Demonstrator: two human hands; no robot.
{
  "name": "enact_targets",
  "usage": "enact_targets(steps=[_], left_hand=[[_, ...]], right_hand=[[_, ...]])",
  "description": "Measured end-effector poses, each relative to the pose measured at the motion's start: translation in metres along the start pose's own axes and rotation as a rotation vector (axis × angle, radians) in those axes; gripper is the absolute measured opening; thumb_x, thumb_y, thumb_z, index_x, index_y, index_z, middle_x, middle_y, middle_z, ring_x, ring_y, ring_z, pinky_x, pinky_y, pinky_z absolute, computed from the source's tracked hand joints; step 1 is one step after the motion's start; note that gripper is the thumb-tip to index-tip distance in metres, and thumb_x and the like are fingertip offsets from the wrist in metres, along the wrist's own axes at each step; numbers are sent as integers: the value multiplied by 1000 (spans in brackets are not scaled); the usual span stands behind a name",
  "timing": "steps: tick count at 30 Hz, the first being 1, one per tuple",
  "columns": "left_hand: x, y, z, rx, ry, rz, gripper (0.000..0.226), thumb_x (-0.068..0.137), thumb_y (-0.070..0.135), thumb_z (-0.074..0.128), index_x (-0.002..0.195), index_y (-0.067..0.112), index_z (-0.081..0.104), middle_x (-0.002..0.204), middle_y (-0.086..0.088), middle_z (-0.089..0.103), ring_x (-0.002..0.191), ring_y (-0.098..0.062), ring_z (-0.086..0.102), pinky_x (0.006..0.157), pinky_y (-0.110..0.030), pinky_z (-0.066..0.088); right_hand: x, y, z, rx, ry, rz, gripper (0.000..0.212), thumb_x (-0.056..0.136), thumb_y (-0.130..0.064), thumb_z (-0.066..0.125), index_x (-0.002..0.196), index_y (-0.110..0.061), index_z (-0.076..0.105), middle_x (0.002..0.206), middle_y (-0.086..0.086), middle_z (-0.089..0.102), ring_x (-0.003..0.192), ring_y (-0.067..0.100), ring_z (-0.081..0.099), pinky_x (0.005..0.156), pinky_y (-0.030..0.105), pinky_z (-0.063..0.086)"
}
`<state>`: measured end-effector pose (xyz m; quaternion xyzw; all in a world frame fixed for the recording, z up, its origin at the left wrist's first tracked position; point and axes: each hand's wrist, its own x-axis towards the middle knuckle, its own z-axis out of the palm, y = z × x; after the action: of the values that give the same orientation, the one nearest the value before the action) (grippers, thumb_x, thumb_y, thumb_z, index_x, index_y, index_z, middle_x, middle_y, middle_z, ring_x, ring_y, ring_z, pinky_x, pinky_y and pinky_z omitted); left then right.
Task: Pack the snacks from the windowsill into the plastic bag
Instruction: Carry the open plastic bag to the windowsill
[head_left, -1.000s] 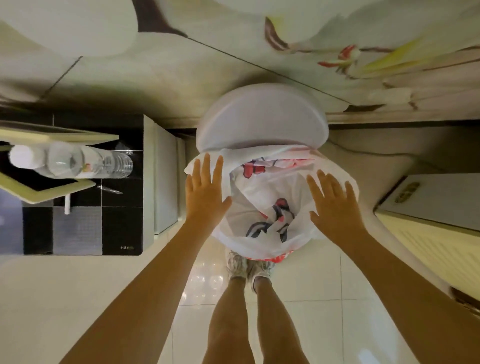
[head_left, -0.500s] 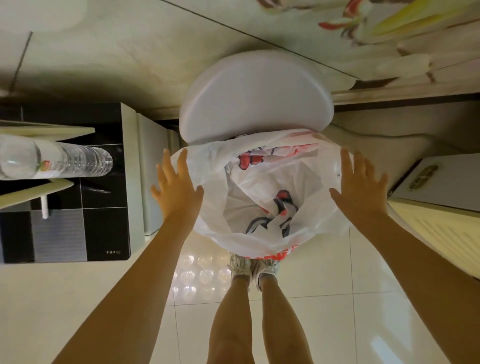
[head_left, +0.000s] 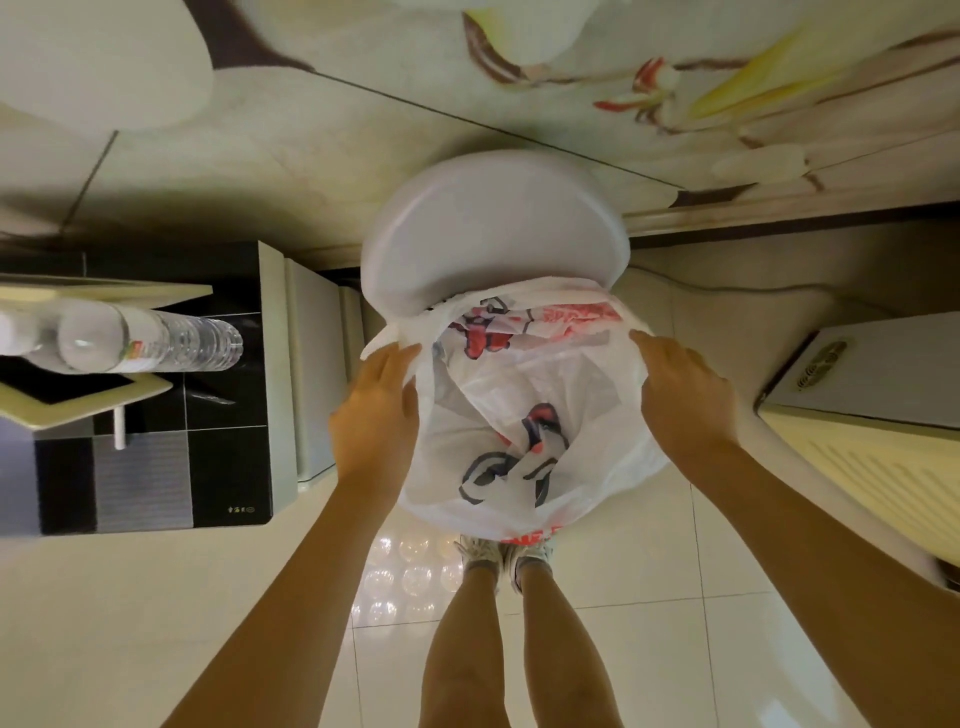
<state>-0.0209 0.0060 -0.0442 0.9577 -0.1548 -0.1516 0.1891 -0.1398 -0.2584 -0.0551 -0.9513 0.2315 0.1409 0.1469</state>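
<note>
From my head camera, looking down, the plastic bag (head_left: 524, 415) sits in the middle of the frame, mouth up, on a white stool (head_left: 493, 228) whose seat shows just above it. My left hand (head_left: 376, 415) is on the bag's left rim, fingers together and curled over the edge, seemingly pinching the film. My right hand (head_left: 685, 395) lies on the right rim, fingers together; I cannot tell whether it grips or only rests. The open mouth lies between my hands, equally near both. I see no snacks and no windowsill here, so I judge I must turn away to fetch them. A water bottle (head_left: 150, 338) lies at the left edge.
</note>
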Motion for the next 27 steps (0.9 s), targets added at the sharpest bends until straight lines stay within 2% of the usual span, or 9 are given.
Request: enact_targets(steps=[3, 6, 12, 15, 19, 23, 27], left_hand=[[-13, 14, -16, -18, 23, 47, 31, 93, 20, 56, 123, 12, 61, 124, -13, 62, 94, -35, 67, 75, -49, 58], [-23, 28, -38, -29, 36, 52, 32, 94, 24, 54, 123, 14, 61, 126, -11, 62, 98, -33, 66, 77, -49, 58], [-40, 60, -98, -44, 54, 68, 29, 95, 20, 55, 123, 16, 60, 128, -9, 60, 97, -31, 66, 75, -48, 59], [-48, 84, -136, -1, 61, 103, 29, 95, 16, 54, 124, 17, 61, 131, -6, 59, 95, -28, 67, 73, -41, 58], [-62, 115, -186, 63, 25, 134, 32, 99, 19, 48, 131, 23, 56, 143, 1, 48, 105, -21, 62, 79, -29, 52], [-74, 139, -231, 130, 67, 184, 36, 99, 16, 46, 134, 25, 53, 148, 2, 43, 96, -18, 64, 65, -20, 43], [-84, 154, -267, 157, 123, 226, 38, 95, 11, 49, 129, 27, 59, 146, 4, 46, 94, -21, 65, 56, -23, 37]], right_hand=[[-11, -6, -21, 51, 15, 8, 36, 88, -8, 62, 123, -4, 58, 107, 17, 66, 83, 33, 64, 67, 36, 51], [-24, -15, -45, 72, 14, 55, 34, 93, -22, 58, 125, -11, 56, 113, 10, 64, 93, 26, 63, 77, 34, 51], [-59, -34, -111, 105, 31, -5, 32, 93, -22, 60, 122, -10, 57, 114, 11, 65, 93, 25, 63, 78, 33, 51], [-79, -37, -150, 69, 14, -17, 35, 96, -26, 53, 129, -15, 52, 122, 5, 61, 99, 21, 62, 81, 29, 49], [-109, -41, -200, 75, 62, 21, 39, 94, -35, 55, 130, -20, 49, 124, 1, 59, 104, 19, 61, 88, 34, 51], [-140, -40, -239, 72, 147, 54, 33, 97, -29, 53, 129, -22, 50, 123, -1, 59, 104, 16, 59, 85, 33, 52], [-165, -38, -267, 23, 253, 2, 33, 88, -23, 67, 119, -17, 60, 110, 2, 67, 89, 17, 65, 71, 30, 54]])
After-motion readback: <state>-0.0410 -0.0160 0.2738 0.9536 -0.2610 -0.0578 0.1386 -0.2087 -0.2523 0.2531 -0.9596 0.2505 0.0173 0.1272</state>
